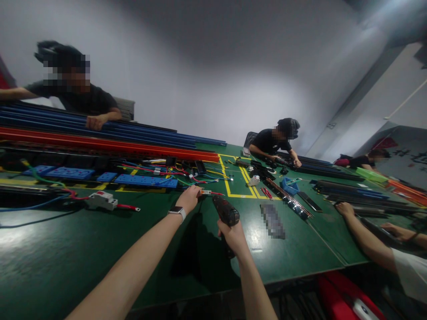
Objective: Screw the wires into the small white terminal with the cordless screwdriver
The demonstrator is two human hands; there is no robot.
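My right hand (235, 234) is wrapped round the grip of a black cordless drill (227, 211), its nose pointing forward and left over the green table. My left hand (190, 198), with a watch on its wrist, is closed on a white circuit breaker (206, 192); a short red lead sticks out of it to the right. My fingers hide much of this breaker. The drill's nose is close to the red lead; whether they touch I cannot tell. Farther left lies another white circuit breaker (102, 201) with a red lead ending in a metal lug.
Blue socket strips (147, 180), coloured wires and long red rails (110, 144) lie across the far side. A pixelated dark slab (272, 220), red-handled pliers (267, 193) and a blue bin (290, 186) are at right. Co-workers sit opposite; another person's arm (363, 235) rests at right.
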